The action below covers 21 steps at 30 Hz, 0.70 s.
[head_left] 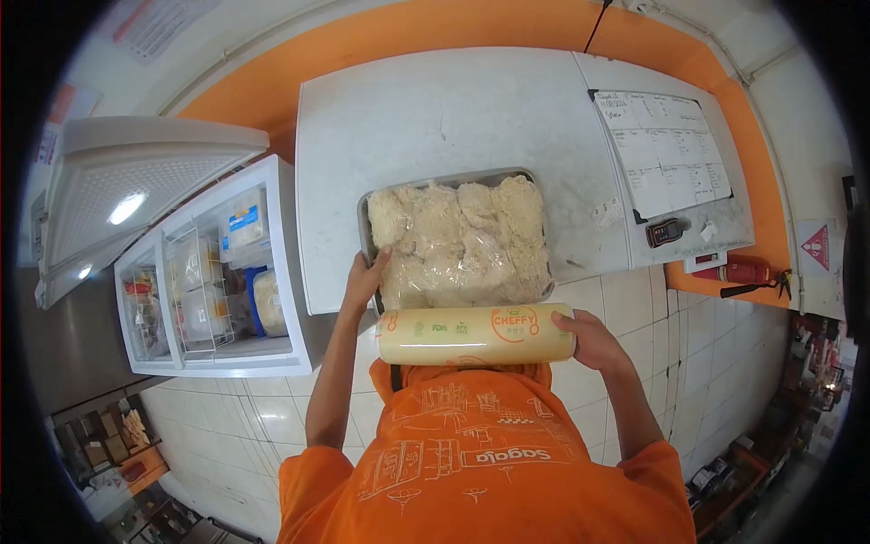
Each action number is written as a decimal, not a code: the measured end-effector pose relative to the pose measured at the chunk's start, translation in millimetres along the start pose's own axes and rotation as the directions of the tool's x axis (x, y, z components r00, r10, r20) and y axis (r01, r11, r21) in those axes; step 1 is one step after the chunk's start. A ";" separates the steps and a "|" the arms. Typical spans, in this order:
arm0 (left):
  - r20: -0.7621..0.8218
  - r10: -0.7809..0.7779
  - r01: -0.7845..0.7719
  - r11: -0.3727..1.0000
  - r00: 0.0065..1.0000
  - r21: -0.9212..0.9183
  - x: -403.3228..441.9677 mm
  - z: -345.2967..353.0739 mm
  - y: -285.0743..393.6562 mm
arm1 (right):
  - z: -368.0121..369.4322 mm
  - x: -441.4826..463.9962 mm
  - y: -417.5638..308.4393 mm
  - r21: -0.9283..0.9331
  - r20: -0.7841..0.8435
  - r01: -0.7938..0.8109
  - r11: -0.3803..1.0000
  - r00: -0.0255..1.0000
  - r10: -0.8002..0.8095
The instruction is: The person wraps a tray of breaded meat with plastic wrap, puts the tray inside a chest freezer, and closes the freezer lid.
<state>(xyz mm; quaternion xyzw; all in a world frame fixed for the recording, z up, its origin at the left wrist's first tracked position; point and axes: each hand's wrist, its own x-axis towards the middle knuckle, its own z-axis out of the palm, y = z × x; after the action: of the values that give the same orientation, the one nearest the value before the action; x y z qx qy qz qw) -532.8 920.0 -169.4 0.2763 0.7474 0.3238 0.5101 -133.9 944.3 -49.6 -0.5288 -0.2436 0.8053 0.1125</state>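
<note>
A metal tray (361, 216) of pale, crumb-coated pieces (437, 231) sits on a white surface, with clear cling film stretched over at least part of it. My left hand (366, 276) grips the tray's left side near its front corner, fingers at the rim and on the film. Against my front, just before the tray, lies a thick cling film roll (453, 337) printed "CHEFFY". Its right end is held by my right hand (594, 340), thumb on top and the other fingers partly hidden.
To the left stands an open chest freezer (299, 349) with wire baskets and packed food. On the white freezer lid (435, 104) to the right are a whiteboard (666, 150) and a dark handheld device (664, 233). A fire extinguisher (748, 272) is beyond, at right.
</note>
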 end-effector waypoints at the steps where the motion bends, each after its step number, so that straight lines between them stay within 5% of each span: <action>1: -0.014 -0.034 0.034 0.999 0.999 -0.020 3.7 0.5 -1.8 | -4.9 5.1 8.6 0.001 -0.007 -0.012 1.000 1.000 0.012; 6: -0.105 -0.059 0.069 0.994 0.993 0.089 4.1 17.7 -4.0 | -32.0 36.7 56.8 0.102 0.009 -0.078 0.992 0.997 0.078; 8: -0.212 0.163 -0.092 0.946 0.964 0.309 10.4 27.9 -24.7 | -41.5 44.2 69.5 0.128 0.025 -0.069 0.989 0.997 0.066; 12: -0.238 0.129 -0.016 0.905 0.963 0.425 6.4 30.7 -20.9 | -48.1 55.3 75.8 0.127 0.064 -0.007 0.992 0.998 -0.001; 15: -0.224 0.161 -0.090 0.950 0.961 0.299 -16.5 22.4 -13.0 | -56.5 64.4 79.2 0.051 0.060 0.034 0.998 0.998 -0.037; 17: -0.111 -0.029 0.041 0.993 0.993 0.108 -36.5 12.8 -15.5 | -58.2 67.7 78.7 0.001 0.054 0.058 0.998 0.997 -0.058; 21: -0.165 -0.115 0.114 0.993 0.980 -0.016 -56.9 17.7 -71.2 | -60.8 72.3 74.0 -0.051 0.022 0.077 0.996 0.997 -0.076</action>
<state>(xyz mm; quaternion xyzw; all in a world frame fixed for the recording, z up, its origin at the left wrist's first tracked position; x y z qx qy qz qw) -503.4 836.0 -195.5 0.2035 0.8009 0.3180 0.4648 -103.2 929.3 -164.6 -0.5139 -0.2855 0.7989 0.1271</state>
